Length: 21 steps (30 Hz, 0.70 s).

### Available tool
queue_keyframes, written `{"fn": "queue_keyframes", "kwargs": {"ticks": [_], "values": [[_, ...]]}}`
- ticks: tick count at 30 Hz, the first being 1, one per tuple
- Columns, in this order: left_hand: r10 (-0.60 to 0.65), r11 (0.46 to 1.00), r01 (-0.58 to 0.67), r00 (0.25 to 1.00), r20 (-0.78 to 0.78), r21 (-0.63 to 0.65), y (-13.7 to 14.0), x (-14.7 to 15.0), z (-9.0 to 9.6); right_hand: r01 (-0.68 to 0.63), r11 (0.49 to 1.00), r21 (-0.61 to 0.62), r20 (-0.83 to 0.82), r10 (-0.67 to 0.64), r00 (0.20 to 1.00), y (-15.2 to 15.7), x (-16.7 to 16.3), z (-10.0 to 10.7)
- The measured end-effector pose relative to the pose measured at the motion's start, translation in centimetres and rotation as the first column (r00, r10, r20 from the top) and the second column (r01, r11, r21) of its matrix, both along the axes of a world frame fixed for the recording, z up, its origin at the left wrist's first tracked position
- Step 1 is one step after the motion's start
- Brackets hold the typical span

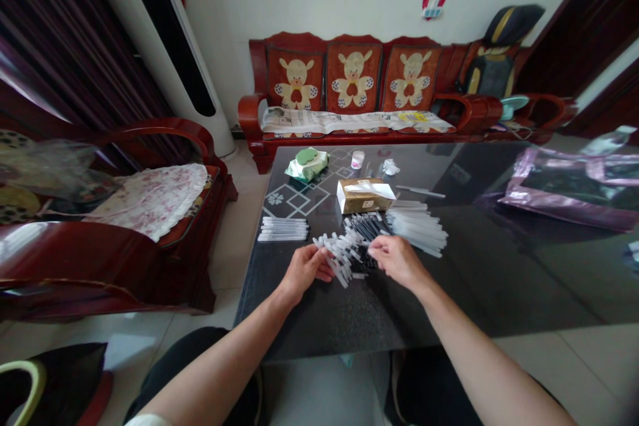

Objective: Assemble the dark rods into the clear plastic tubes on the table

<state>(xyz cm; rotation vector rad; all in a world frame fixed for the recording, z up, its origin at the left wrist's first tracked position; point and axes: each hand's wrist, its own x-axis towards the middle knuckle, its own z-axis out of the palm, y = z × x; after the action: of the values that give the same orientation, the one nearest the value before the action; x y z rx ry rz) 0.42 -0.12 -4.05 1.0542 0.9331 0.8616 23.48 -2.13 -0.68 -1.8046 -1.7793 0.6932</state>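
Note:
My left hand is at the left edge of a loose pile of whitish pen caps, thumb and fingers drawn together against it. Whether a cap is between them is hard to see. My right hand is closed in a pinch at the pile's right side; what its fingertips hold is too small to make out. Just behind lie black pen refills, partly covered by the caps. Translucent pen barrels fan out beyond my right hand. A row of white pens lies side by side to the left.
A gold and white box stands behind the refills on the dark glossy table. Farther back are green wipes, a small cup and crumpled tissue. A clear bag with pink edging lies at the right.

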Motion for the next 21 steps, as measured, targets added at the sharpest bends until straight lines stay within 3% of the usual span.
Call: {"fn": "queue_keyframes", "kwargs": {"ticks": [3,6,15,21], "values": [[0.056,0.998,-0.055,0.998,0.023,-0.040,0.4,-0.4,0.5,0.165,0.980,0.112,0.322,-0.193,0.927,1.4,3.8,-0.5],[0.075,0.995,-0.071,0.996,0.048,-0.071,0.5,-0.3,0.4,0.198,0.979,0.044,0.484,-0.194,0.853,2.0,5.1,-1.5],[0.080,0.994,-0.074,0.995,0.067,-0.083,1.0,-0.3,0.0,0.116,0.992,-0.059,0.636,-0.052,0.770,2.1,2.9,-2.3],[0.092,0.994,-0.089,0.995,0.046,-0.065,1.0,-0.2,0.0,0.124,0.990,-0.065,0.610,-0.059,0.791,2.3,2.9,-2.2]]}}
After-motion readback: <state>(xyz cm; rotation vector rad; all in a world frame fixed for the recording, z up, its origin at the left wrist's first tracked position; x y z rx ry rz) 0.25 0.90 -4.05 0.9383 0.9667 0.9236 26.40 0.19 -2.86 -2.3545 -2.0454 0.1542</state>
